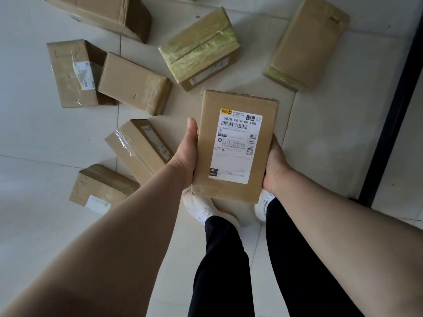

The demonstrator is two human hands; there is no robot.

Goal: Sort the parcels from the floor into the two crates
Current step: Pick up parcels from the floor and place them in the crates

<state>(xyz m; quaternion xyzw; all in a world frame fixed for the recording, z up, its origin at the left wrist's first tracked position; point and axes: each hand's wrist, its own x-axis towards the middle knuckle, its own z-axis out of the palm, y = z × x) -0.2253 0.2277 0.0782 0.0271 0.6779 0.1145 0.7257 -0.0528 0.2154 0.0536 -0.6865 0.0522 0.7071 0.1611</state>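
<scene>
I hold a flat brown cardboard parcel (235, 145) in front of me, its white shipping label facing up. My left hand (186, 154) grips its left edge, thumb along the side. My right hand (274, 163) grips its right edge, fingers hidden under the box. Several more brown parcels lie on the tiled floor: one just left of my left hand (137, 147), one by my left forearm (100, 186), one wrapped in yellowish tape (199, 48), and one at the upper right (306, 42). No crate is in view.
More parcels lie at the upper left (73, 72), (135, 83), and a large box (100, 12) sits at the top edge. My feet in white shoes (201, 207) stand below the held parcel. A dark door frame (393, 106) runs down the right side.
</scene>
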